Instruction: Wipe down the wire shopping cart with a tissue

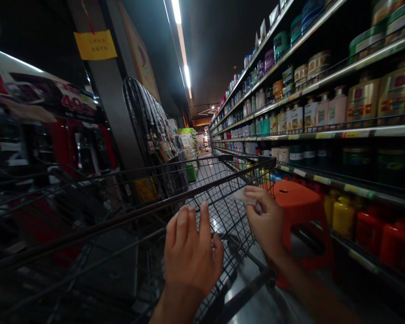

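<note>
My left hand (193,256) is over the wire shopping cart (222,181), back of the hand up, fingers extended and slightly apart. Nothing shows in it, and whether it touches the cart is unclear. My right hand (265,220) is at the cart's right side with thumb and fingers closed together. A thin white paper-like piece (240,195) sticks out from its fingertips, over the cart's mesh. Just beyond the right hand stands an orange plastic stool (297,198).
Shelves (344,134) of bottles and jars line the right side of the aisle. Left stand a dark pillar (104,90) with a yellow sign (95,45) and a rack of plastic-wrapped goods (145,112). The tiled floor (207,168) runs ahead between them.
</note>
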Demonstrator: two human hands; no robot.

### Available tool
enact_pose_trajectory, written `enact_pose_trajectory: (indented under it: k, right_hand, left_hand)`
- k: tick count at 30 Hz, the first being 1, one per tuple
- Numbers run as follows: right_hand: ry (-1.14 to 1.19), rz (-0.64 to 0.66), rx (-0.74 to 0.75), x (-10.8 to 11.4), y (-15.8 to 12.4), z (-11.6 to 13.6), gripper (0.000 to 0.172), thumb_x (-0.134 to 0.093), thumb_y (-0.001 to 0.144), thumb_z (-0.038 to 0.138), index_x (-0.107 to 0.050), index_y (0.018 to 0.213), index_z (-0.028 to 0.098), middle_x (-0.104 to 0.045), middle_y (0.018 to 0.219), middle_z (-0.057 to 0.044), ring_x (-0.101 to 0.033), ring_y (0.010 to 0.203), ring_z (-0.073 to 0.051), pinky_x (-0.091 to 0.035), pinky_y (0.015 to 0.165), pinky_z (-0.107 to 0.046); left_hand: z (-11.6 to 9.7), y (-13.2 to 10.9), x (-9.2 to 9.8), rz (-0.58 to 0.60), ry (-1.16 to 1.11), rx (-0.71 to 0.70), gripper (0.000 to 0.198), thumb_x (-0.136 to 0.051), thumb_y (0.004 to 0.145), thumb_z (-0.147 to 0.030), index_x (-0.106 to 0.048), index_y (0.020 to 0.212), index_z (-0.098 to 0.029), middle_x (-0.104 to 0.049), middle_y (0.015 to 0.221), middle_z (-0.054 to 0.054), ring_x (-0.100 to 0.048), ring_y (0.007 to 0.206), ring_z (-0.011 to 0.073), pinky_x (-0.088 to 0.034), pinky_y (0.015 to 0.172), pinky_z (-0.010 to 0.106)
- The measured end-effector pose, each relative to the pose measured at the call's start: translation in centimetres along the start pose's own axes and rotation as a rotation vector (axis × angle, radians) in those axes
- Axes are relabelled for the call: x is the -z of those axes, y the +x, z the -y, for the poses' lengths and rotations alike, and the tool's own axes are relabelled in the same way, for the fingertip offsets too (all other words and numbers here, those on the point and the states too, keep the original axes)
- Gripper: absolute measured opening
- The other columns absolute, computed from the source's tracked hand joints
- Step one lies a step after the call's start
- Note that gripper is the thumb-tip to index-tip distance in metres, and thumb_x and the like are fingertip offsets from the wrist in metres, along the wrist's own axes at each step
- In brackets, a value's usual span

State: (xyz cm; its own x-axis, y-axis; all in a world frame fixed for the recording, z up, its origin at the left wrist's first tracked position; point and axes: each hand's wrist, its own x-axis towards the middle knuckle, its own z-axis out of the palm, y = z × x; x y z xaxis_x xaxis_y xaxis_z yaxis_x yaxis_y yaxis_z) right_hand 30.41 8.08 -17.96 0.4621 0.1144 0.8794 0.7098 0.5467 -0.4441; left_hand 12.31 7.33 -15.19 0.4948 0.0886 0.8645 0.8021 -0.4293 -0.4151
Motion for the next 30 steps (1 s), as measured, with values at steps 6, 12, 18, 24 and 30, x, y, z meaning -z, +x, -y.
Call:
enact_pose_trajectory:
  k: [6,12,18,24,30]
  right_hand:
    - [0.054,0.127,0.155,-1.4,-1.0,1.2,0.041,-0.052,0.082,0.006,-0.062,0.118,0.023,-0.064,0.116,-0.009,-0.062,0.112,-0.021,-0.056,0.093,-0.039]
    - [0.033,0.233,0.218,-0.8,-3.2,1.4,0.054,-0.044,0.092,0.003,-0.049,0.138,0.029,-0.058,0.127,-0.009,-0.058,0.122,-0.02,-0.057,0.096,-0.039]
    - [-0.145,0.236,0.221,-0.8,-3.0,-0.3,0.022,-0.054,0.093,0.012,-0.066,0.11,0.021,-0.07,0.094,-0.007,-0.065,0.089,-0.02,-0.057,0.08,-0.038]
    - [-0.059,0.296,0.137,1.0,-5.7,-1.5,0.014,-0.056,0.09,0.009,-0.066,0.091,0.02,-0.066,0.087,-0.005,-0.063,0.083,-0.018,-0.055,0.073,-0.033]
    - [-0.058,0.333,0.012,2.3,-6.8,-0.8,0.015,-0.06,0.085,0.009,-0.067,0.084,0.022,-0.067,0.083,-0.003,-0.065,0.081,-0.019,-0.055,0.073,-0.033]
  left_hand:
    - [0.1,-0.4,-0.5,-0.046,-0.001,-0.011,0.055,-0.055,0.08,-0.031,-0.053,0.128,-0.002,-0.057,0.112,0.02,-0.046,0.116,0.0327,-0.039,0.097,0.046]
    - [-0.2,-0.2,-0.4,-0.037,0.0,0.005,0.058,-0.057,0.079,-0.032,-0.052,0.128,-0.001,-0.057,0.113,0.021,-0.046,0.116,0.0336,-0.039,0.097,0.046]
    - [-0.4,0.0,-0.4,-0.027,0.021,0.034,0.057,-0.059,0.078,-0.031,-0.054,0.126,-0.002,-0.057,0.112,0.021,-0.047,0.115,0.0342,-0.038,0.098,0.046]
    - [-0.5,0.0,-0.3,-0.017,0.029,0.039,0.055,-0.058,0.078,-0.032,-0.054,0.125,-0.003,-0.057,0.112,0.021,-0.046,0.116,0.0336,-0.039,0.098,0.047]
    - [-0.3,0.0,-0.3,-0.025,-0.007,0.029,0.057,-0.057,0.078,-0.031,-0.053,0.127,-0.001,-0.057,0.113,0.021,-0.046,0.117,0.034,-0.039,0.098,0.047]
